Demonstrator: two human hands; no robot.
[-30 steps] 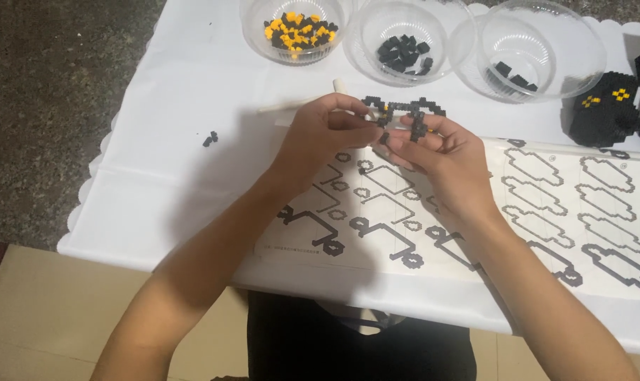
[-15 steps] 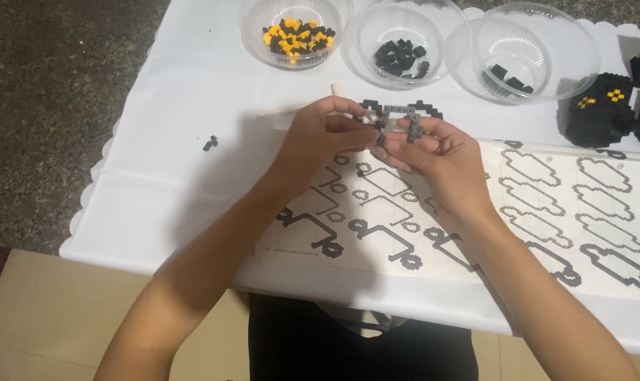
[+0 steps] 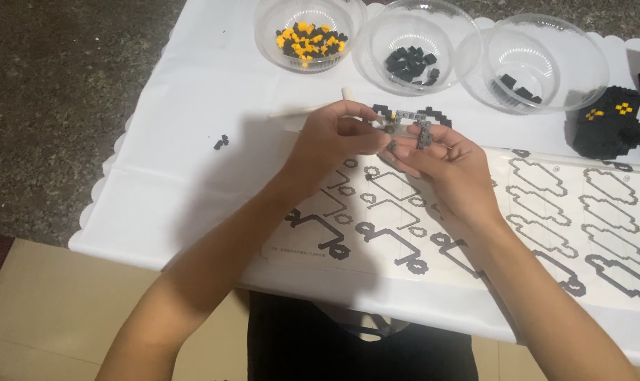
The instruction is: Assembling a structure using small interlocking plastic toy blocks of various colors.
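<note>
Both hands meet over the instruction sheet and work on a small grey and black block assembly built of tiny bricks. To do this pressing-on step well, I judge the piece should be kept steady by one hand while the other seats the brick squarely – a skewed push on bricks this small would likely pop neighbours loose. Short, straight pressure from the fingertips looks safer than a twist.

The left hand has its thumb and forefinger pressed together, pinching the left end of the assembly; the other fingers are curled in behind. The right hand pinches the right end, where a short grey stub stands up between thumb and forefinger, the remaining fingers lightly bent below it. The assembly thus spans the gap between the two pinches, at about 3 o'clock from the left fingertips and 10 o'clock from the right palm – held just above the sheet, not resting on it.

A pale stick lies at 11 o'clock from the left hand. At 12 o'clock stand three clear bowls: the bowl of yellow and black bricks, the bowl of black bricks and a nearly empty bowl. A finished black block model sits at 3 o'clock, and a stray black brick lies at 9 o'clock
</note>
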